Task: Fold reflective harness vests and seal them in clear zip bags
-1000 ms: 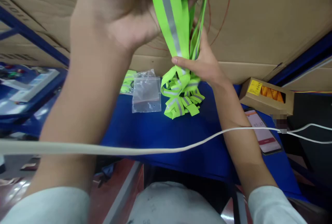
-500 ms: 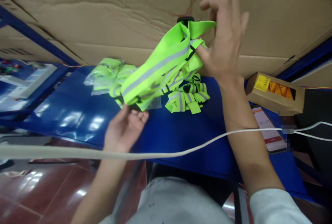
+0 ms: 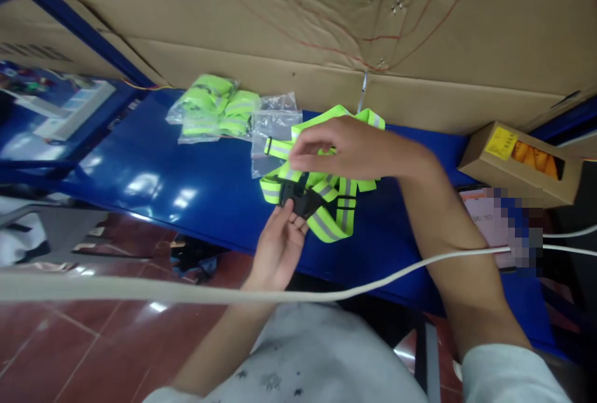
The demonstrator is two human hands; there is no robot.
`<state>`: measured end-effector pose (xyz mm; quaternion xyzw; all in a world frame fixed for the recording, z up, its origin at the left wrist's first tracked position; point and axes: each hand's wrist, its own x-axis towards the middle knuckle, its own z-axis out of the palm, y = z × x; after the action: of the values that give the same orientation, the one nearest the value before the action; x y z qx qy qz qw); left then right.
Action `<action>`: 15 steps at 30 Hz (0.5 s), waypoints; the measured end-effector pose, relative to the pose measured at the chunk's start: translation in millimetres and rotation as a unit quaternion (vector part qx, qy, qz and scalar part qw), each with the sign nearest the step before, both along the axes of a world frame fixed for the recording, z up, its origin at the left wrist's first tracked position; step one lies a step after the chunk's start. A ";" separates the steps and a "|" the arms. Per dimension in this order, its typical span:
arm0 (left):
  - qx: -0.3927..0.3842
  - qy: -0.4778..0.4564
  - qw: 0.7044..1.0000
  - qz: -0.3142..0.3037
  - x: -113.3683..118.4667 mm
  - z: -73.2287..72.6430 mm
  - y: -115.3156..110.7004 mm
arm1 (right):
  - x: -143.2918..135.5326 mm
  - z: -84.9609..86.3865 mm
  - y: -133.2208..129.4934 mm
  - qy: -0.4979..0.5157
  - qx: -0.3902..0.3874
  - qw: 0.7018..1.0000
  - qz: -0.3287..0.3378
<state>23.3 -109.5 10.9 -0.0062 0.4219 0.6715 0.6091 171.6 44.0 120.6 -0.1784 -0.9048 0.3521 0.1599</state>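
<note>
A bundle of neon-yellow reflective strap (image 3: 329, 227) with grey stripes and black sliders lies heaped over the blue table. My left hand (image 3: 278, 247) grips its black plastic buckle (image 3: 301, 199) between thumb and fingers at the near side of the heap. Above the bundle, my right hand (image 3: 342, 147) is bent over with thumb and fingertips brought together on a piece of the strap just above the buckle. The right hand and wrist hide part of the heap.
Bagged neon straps (image 3: 212, 107) and a clear plastic bag (image 3: 273, 126) lie left of the heap. To the right are a cardboard box (image 3: 527, 163) with orange contents and a phone (image 3: 482, 216). A white cable (image 3: 345, 294) crosses in front of both forearms. Cardboard stands behind the table (image 3: 140, 166).
The raised, stretched strap has come down into a heap on the table. My right hand has lowered and moved left; my left hand has shifted right and now holds the buckle.
</note>
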 end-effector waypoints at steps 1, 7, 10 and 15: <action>0.007 -0.014 1.000 -0.014 6.9 1.0 -0.6 | -10.5 -10.2 -9.4 0.020 0.030 0.999 -0.032; 0.022 -0.016 0.999 -0.041 33.8 -5.1 -9.6 | 14.9 -83.3 -72.4 0.005 0.241 0.945 -0.220; 0.028 0.035 0.993 -0.110 35.0 -11.8 -6.6 | 50.7 -105.8 -97.5 -0.040 0.265 0.934 -0.236; 0.185 0.394 0.829 -0.351 10.7 15.0 -3.2 | 82.7 -119.5 -103.3 -0.018 0.272 0.917 -0.292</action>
<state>34.0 -112.7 25.9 0.5208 0.4674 0.4230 0.5757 254.3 -59.3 1.1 -0.3910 -0.8759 0.0267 0.2815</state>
